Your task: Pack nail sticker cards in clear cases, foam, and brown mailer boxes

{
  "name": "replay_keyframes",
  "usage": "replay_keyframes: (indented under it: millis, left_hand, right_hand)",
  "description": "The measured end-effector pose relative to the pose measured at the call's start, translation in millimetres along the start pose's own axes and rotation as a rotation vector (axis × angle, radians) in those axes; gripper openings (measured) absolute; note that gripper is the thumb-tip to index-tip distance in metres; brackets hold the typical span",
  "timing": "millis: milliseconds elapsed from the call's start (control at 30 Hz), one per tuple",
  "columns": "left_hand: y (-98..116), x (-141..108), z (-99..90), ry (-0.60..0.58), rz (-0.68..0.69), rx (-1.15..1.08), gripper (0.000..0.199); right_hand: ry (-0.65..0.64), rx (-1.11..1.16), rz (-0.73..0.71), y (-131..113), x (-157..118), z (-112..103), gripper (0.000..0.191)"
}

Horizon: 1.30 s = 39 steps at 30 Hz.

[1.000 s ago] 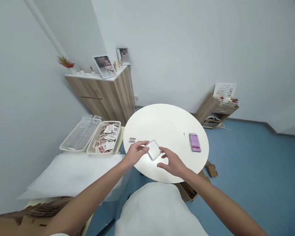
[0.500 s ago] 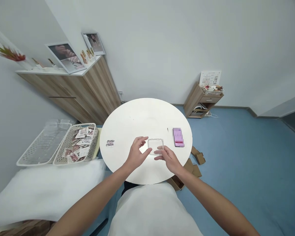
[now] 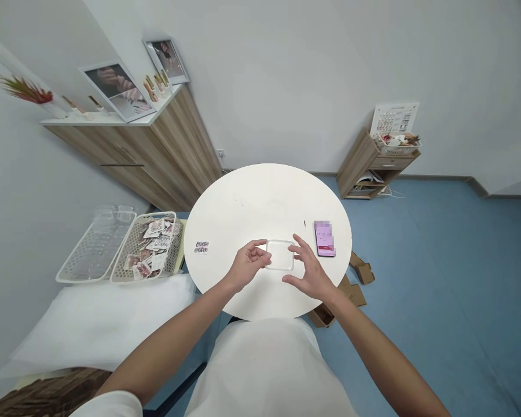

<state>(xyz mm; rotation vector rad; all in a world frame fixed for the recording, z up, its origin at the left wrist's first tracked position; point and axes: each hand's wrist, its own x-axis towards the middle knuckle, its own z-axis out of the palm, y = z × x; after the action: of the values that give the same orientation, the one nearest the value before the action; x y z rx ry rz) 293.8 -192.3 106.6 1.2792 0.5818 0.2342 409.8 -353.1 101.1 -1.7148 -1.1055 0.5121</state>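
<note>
A small clear plastic box with rounded corners is at the front middle of the round white table. At its left edge, the thumb and fingers of my left hand pinch it. My right hand is beside its right edge, fingers and thumb spread apart; whether a fingertip touches the box I cannot tell. Left of the hands lies a small card of dark, nail-like pieces. A phone with a lit pink-purple screen lies to the right.
Left of the table stand a basket of packaged cards and a basket of clear plastic boxes. A small dark item lies near the phone. Opened cardboard boxes are on the floor at right. A wooden cabinet stands behind left.
My left hand has closed on the box's left edge. My right hand has loosened from the right side and spread its fingers. The view has shifted slightly.
</note>
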Motion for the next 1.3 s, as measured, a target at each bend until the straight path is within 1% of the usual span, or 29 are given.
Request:
replay_keyframes:
  millis: [67, 100, 167, 233, 300, 400, 500, 600, 733, 800, 867, 933, 1000, 1033, 1133, 1233, 1300]
  left_hand:
    - [-2, 0, -1.1, -0.02, -0.006, 0.004, 0.051]
    - [-3, 0, -2.0, -0.04, -0.004, 0.016, 0.053]
    - [-5, 1, -4.1, -0.096, 0.022, 0.055, 0.062]
    - [-7, 2, -5.7, -0.149, 0.075, 0.104, 0.078]
    - [-9, 2, -5.5, -0.171, 0.119, 0.144, 0.089]
    - [-10, 3, -1.6, -0.136, 0.117, 0.163, 0.086]
    - [-12, 2, 3.2, -0.104, 0.094, 0.131, 0.082]
    - [-16, 1, 6.2, -0.112, 0.089, 0.092, 0.081]
    - [-24, 2, 7.3, -0.12, 0.084, 0.086, 0.078]
    - [-28, 2, 6.7, -0.114, 0.075, 0.073, 0.076]
    - [-31, 2, 5.3, -0.11, 0.066, 0.066, 0.075]
    - [-34, 2, 3.4, -0.119, 0.065, 0.083, 0.074]
    - [-38, 1, 1.8, -0.132, 0.067, 0.104, 0.074]
    - [-39, 1, 1.1, -0.132, 0.069, 0.11, 0.075]
    - [-45, 0, 0.0, -0.098, 0.073, 0.115, 0.076]
    - [-51, -2, -1.2, -0.049, 0.07, 0.114, 0.077]
    - [-56, -3, -2.9, -0.029, 0.053, 0.099, 0.079]
  right_hand:
    - [-0.065, -0.063, -0.043, 2, 4, -7, 0.054]
    - [-0.073, -0.08, -0.055, 4, 6, -9, 0.052]
    - [-0.061, -0.097, -0.067, 7, 9, -11, 0.052]
    - [-0.042, -0.093, -0.067, 11, 11, -11, 0.054]
    - [-0.029, -0.068, -0.063, 13, 11, -10, 0.053]
    - [-0.015, -0.012, -0.047, 15, 12, -10, 0.051]
    - [-0.014, 0.011, -0.031, 16, 12, -11, 0.051]
    - [-0.008, 0.014, -0.034, 19, 12, -11, 0.049]
    - [0.031, 0.124, -0.009, 24, 13, -10, 0.048]
    - [0.036, 0.163, 0.021, 26, 17, -11, 0.049]
    - [-0.005, 0.176, 0.079, 27, 23, -13, 0.048]
    - [-0.045, 0.205, 0.173, 28, 30, -15, 0.04]
    - [-0.028, 0.251, 0.265, 31, 37, -14, 0.03]
    - [-0.002, 0.275, 0.298, 32, 40, -12, 0.029]
    - [0.038, 0.355, 0.358, 38, 43, -2, 0.031]
    - [0.038, 0.471, 0.414, 43, 41, 10, 0.041]
    - [0.064, 0.536, 0.45, 46, 38, 16, 0.044]
